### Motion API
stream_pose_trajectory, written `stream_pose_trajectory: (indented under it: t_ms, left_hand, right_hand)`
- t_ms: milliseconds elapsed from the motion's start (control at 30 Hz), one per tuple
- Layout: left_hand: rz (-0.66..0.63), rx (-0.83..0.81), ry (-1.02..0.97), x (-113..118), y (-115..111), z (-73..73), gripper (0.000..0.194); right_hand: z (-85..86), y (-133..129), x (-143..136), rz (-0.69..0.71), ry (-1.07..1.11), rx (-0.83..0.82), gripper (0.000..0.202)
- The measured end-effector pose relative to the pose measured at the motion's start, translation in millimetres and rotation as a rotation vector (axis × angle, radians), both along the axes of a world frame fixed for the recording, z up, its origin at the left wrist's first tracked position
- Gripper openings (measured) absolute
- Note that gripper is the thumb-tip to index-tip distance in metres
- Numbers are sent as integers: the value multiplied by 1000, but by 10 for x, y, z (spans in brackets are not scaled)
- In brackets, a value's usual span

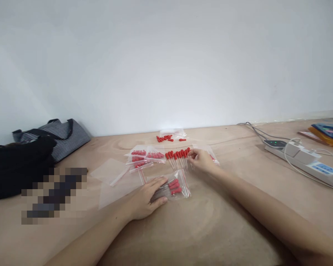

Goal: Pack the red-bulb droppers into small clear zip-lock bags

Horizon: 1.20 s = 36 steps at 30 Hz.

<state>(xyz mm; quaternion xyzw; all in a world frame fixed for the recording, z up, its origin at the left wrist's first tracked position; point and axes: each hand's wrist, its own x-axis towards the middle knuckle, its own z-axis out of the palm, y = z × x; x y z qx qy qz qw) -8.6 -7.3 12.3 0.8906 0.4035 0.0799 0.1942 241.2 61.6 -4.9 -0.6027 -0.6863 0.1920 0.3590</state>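
My left hand [147, 197] grips the near end of a clear zip-lock bag [185, 190], thumb and fingers apart on either side of it. Inside this bag lie a few droppers with red rubber bulbs [174, 186], their thin stems partly hidden by my fingers. Beyond it, a row of loose droppers [177, 154] is laid side by side, bulbs pointing away from me. At the right end of that row my right hand [201, 159] is closed in a pinch on a dropper, whose bulb is mostly hidden by the fingers.
Filled zip-lock bags [147, 157] lie left of the row, with flat clear bags [113, 188] nearer. More red droppers [163, 138] lie near the wall. A power strip [302, 159] with cables sits right; a striped bag [66, 138] and black bag [19, 166] stand left.
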Motion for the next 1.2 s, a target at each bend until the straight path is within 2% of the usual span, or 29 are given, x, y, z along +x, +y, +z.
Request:
stream_pose_trajectory:
  t_ms: [67, 133, 267, 400, 867, 1033, 1133, 1200]
  left_hand:
    - [5, -9, 14, 3, -1, 11, 53]
    - [13, -16, 15, 2, -3, 15, 53]
    - [18, -19, -1, -1, -8, 12, 51]
    - [12, -16, 2, -7, -6, -3, 51]
    - [8, -16, -6, -12, -2, -2, 50]
    - [9, -17, -15, -10, 1, -15, 50]
    - [12, -13, 0, -2, -2, -9, 51]
    - [13, -13, 10, 1, -4, -1, 51]
  right_hand:
    - [66, 181, 77, -144, -125, -55, 11]
    - [91, 338, 80, -202, -183, -112, 18]
    - [56, 531, -51, -210, -197, -181, 30]
    - [11, 594, -143, -186, -194, -199, 25]
    - [-64, 604, -110, -191, -90, -166, 16]
    - [42, 549, 23, -148, 45, -104, 12]
    - [138, 418, 202, -119, 151, -69, 14]
    - [172, 286, 340, -57, 305, -85, 19]
